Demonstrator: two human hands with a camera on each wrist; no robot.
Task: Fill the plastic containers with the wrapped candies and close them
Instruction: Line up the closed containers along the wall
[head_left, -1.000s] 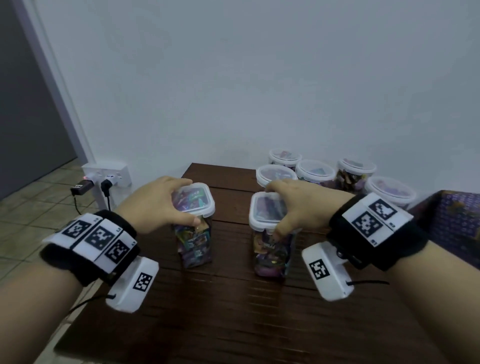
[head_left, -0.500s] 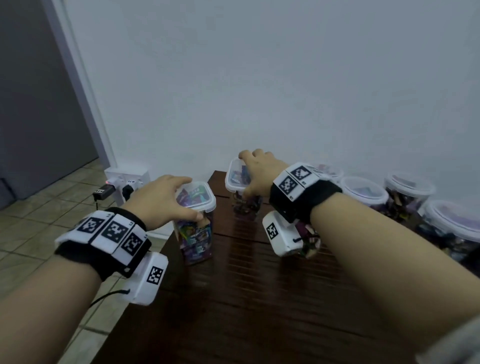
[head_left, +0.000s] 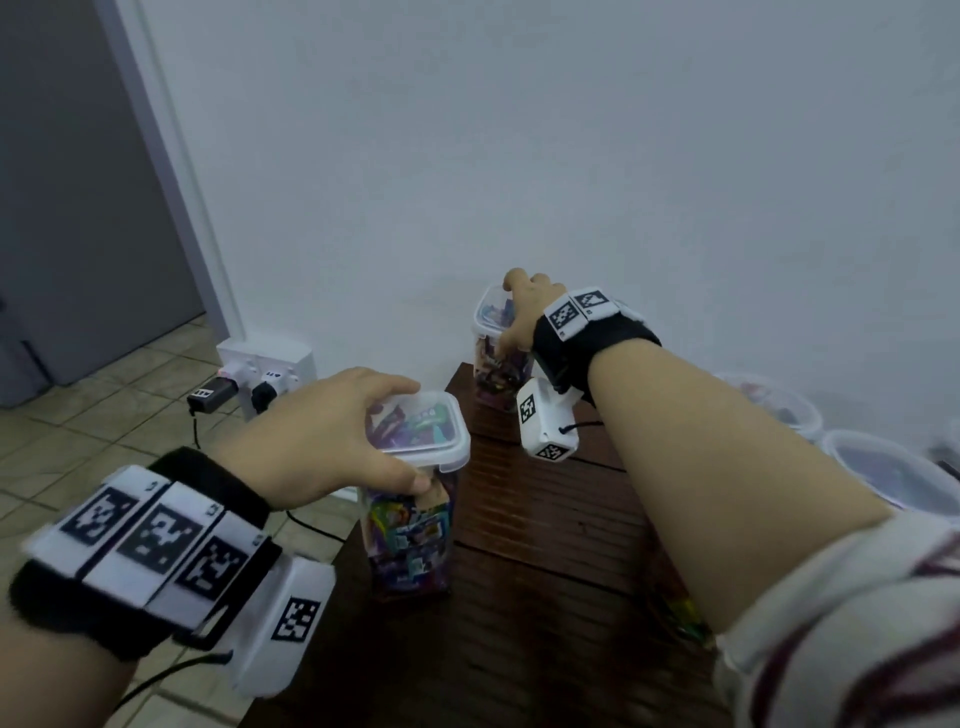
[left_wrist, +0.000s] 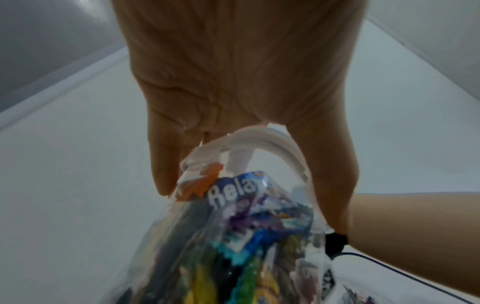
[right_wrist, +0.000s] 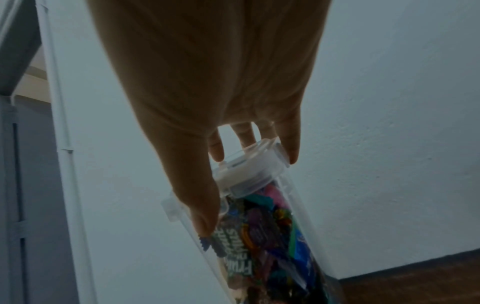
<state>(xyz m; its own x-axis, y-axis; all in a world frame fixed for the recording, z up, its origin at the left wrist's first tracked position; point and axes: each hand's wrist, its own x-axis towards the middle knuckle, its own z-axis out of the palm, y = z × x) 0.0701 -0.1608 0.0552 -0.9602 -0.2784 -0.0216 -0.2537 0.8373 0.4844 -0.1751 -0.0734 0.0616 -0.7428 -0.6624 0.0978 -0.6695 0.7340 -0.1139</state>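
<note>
Left hand (head_left: 332, 436) gripping near container (head_left: 413, 499) by its lid at table's (head_left: 545, 571) left edge; right hand (head_left: 522, 312) clasping far container (head_left: 493, 358) at far-left corner.

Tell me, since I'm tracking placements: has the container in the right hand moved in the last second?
Yes. The right hand carried its container away from the person to the table's far edge, by the wall.

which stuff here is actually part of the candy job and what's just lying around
Part of the job:
- tall clear plastic container of wrapped candies, gripped at its white lid by the left hand
- second tall clear candy container by the wall, gripped by the right hand
- round white-lidded tubs at right

Just lying about:
- white wall socket with plugs
- dark wooden table
</note>
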